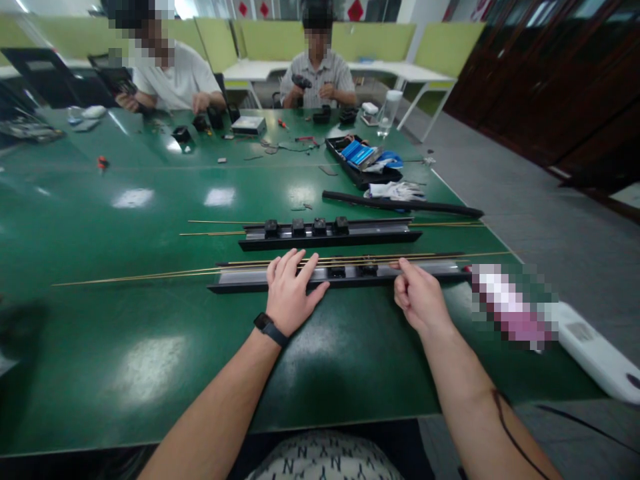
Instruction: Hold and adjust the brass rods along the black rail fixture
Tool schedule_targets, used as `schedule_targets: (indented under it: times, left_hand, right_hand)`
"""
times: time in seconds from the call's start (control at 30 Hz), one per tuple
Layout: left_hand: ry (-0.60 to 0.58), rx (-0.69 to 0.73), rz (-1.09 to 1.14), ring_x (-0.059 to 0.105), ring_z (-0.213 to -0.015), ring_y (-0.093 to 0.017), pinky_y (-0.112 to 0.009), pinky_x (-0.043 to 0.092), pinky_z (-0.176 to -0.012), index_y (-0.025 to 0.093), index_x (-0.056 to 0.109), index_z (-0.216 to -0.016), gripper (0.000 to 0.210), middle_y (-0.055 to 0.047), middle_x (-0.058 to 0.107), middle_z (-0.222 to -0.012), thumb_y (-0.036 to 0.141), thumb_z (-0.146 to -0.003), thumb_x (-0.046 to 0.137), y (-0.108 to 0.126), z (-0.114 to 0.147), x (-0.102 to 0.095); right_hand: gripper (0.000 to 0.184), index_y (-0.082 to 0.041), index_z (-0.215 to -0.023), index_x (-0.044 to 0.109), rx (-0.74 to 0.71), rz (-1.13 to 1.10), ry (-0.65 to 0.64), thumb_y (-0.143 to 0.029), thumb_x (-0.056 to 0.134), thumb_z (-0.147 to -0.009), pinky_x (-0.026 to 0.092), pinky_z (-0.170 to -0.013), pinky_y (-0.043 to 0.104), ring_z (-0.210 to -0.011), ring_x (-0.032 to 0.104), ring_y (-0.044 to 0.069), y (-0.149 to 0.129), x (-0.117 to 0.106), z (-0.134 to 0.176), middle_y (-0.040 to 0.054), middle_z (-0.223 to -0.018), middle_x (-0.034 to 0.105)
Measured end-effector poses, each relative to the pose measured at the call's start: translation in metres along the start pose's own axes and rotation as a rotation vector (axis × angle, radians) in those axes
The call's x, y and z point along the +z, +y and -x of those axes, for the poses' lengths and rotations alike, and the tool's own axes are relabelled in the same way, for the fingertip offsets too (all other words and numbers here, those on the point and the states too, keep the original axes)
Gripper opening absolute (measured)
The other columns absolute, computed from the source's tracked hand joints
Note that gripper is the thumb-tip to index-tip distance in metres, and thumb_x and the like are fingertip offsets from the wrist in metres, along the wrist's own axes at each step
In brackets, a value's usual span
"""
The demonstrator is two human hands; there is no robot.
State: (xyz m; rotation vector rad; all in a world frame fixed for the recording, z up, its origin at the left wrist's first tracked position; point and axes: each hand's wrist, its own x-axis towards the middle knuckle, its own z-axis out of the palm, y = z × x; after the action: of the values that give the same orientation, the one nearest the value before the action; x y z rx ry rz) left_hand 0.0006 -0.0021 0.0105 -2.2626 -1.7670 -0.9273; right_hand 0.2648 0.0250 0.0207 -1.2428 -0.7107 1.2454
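Resting spread, our left hand (294,287) has thin golden rods (345,259) and a black, silver-lined rail (350,283) beneath. Our right hand (419,293) curls; whether it pinches, we cannot tell.

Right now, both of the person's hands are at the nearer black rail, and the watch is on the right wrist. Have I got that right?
Not quite: the head view shows the watch on the wrist of the left hand, not the right hand. Both are at the nearer black rail, as you say.
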Motion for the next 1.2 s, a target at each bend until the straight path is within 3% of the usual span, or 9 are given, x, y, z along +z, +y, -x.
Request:
schedule_targets:
  times: [0.13, 0.47, 1.2]
  left_hand:
    - [-0.001, 0.001, 0.002, 0.046, -0.142, -0.031, -0.051, 0.026, -0.120, 0.027, 0.059, -0.141, 0.053, -0.012, 0.059, -0.145, 0.050, -0.093, 0.064, 0.0003, -0.0001, -0.0008]
    - [0.005, 0.000, -0.002, 0.046, -0.142, -0.031, -0.051, 0.027, -0.120, 0.027, 0.060, -0.140, 0.052, -0.012, 0.059, -0.145, 0.050, -0.094, 0.064, 0.0012, -0.0007, -0.0018]
    - [0.022, -0.014, 0.022, 0.049, -0.140, -0.030, -0.051, 0.026, -0.119, 0.028, 0.062, -0.138, 0.051, -0.011, 0.062, -0.142, 0.050, -0.093, 0.065, 0.0011, -0.0013, 0.0009]
  right_hand:
    - [0.029, -0.016, -0.088, 0.069, -0.028, -0.022, 0.051, -0.044, 0.077, -0.083, 0.020, -0.027, 0.016, -0.027, 0.030, 0.005, -0.0019, -0.0012, -0.0006, -0.0072, -0.044, 0.048]
    - [0.036, -0.016, -0.091, 0.068, 0.013, 0.001, -0.041, -0.048, 0.082, -0.079, 0.020, -0.028, 0.015, -0.028, 0.031, 0.004, -0.0013, -0.0007, 0.0006, -0.0079, -0.045, 0.048]
    - [0.036, -0.016, -0.089, 0.068, -0.006, 0.008, -0.045, -0.049, 0.080, -0.079, 0.021, -0.028, 0.015, -0.028, 0.030, 0.004, 0.0006, 0.0007, 0.0014, -0.0078, -0.042, 0.048]
